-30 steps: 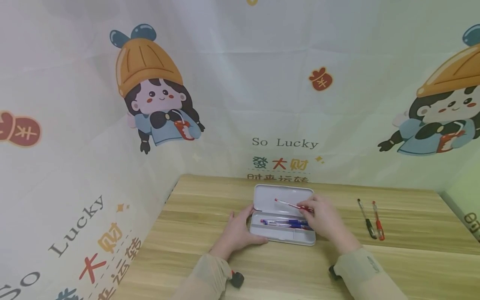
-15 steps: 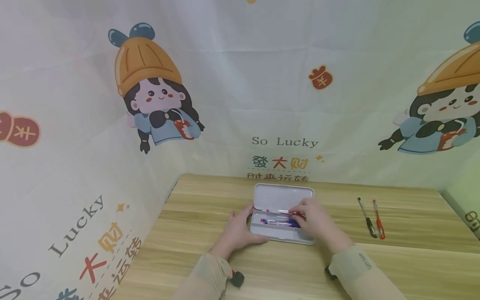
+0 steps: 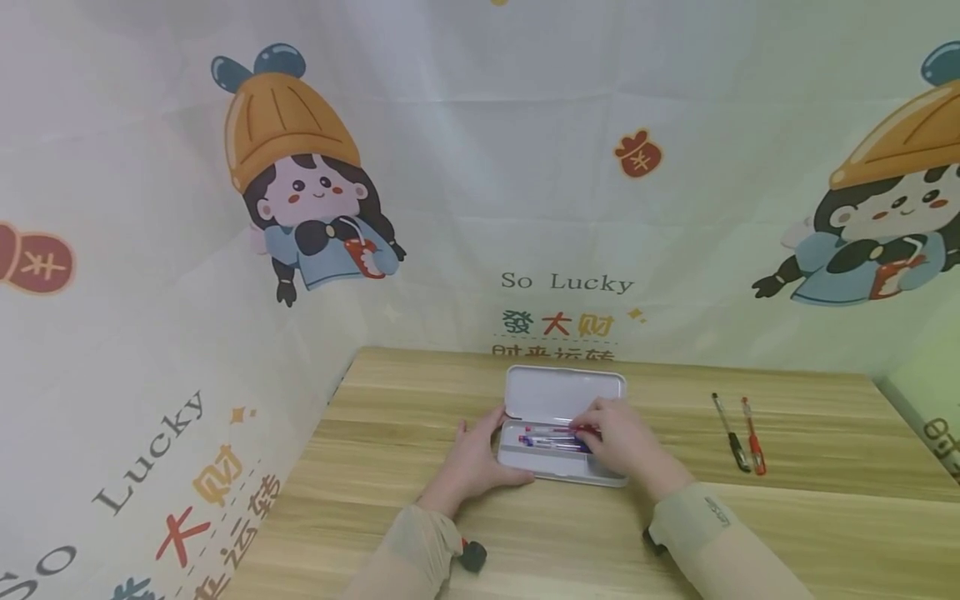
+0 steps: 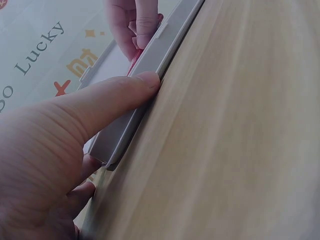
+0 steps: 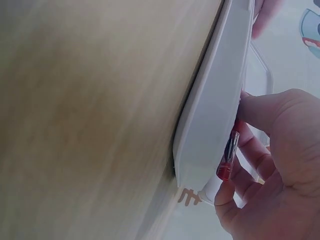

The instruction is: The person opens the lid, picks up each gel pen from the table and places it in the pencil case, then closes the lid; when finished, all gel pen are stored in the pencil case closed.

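A pale pencil case (image 3: 564, 393) lies with its lid folded back on the wooden table. My left hand (image 3: 474, 463) grips its left end; in the left wrist view the thumb of that hand (image 4: 65, 125) presses the front edge. Over the case's right half, my right hand (image 3: 624, 435) pinches a red pen (image 5: 229, 156) between thumb and fingers, low in the case. Several pens (image 3: 551, 442) with red and blue parts lie inside, their right ends hidden by my right hand.
To the right on the table (image 3: 825, 433) lie a black pen (image 3: 732, 438) and a red pen (image 3: 753, 440), side by side. A printed cloth (image 3: 450, 208) hangs behind and to the left of the table.
My right hand has lowered the red pen from over the lid into the case and shifted slightly left. My left hand has kept its hold on the case.
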Demonstrator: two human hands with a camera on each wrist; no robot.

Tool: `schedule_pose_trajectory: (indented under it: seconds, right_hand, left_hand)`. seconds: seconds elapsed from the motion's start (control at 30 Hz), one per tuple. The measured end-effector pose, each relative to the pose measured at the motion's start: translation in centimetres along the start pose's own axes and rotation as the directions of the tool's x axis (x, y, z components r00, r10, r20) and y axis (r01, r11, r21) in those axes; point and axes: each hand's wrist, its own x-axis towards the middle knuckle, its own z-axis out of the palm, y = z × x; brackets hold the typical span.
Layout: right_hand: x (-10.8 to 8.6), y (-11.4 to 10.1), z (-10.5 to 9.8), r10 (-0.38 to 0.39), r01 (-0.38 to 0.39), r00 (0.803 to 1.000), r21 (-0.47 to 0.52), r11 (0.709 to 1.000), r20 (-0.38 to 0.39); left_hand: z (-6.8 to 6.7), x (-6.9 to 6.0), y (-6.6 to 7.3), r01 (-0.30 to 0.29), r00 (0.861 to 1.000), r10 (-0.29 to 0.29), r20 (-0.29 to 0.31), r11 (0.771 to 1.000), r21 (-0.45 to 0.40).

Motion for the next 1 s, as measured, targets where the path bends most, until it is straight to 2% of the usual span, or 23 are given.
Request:
schedule_pose_trajectory:
  seconds: [0.27,0.63,0.83,1.0]
  right_hand:
    - [-0.1,-0.1,-0.1,0.019,-0.019,1.000,0.013,1.000,0.023]
    - [-0.1,0.3,0.3,0.067,-0.066,0.998,0.071,0.995,-0.015]
    - [-0.4,0.2,-0.3,0.129,-0.122,0.991,0.177,0.977,-0.031]
    - [-1.0,0.6,-1.2,0.206,-0.184,0.976,0.230,0.956,-0.077]
  left_hand:
    - [0.0,0.0,-0.1,0.000,1.000,0.000,-0.003,1.000,0.011]
    - [0.0,0.0,0.0,-0.001,1.000,0.001,-0.006,1.000,0.011]
    - [0.0,0.0,-0.1,0.015,1.000,-0.015,0.001,1.000,0.007]
    - [0.0,0.1,-0.1,0.016,1.000,-0.016,-0.001,1.000,-0.001]
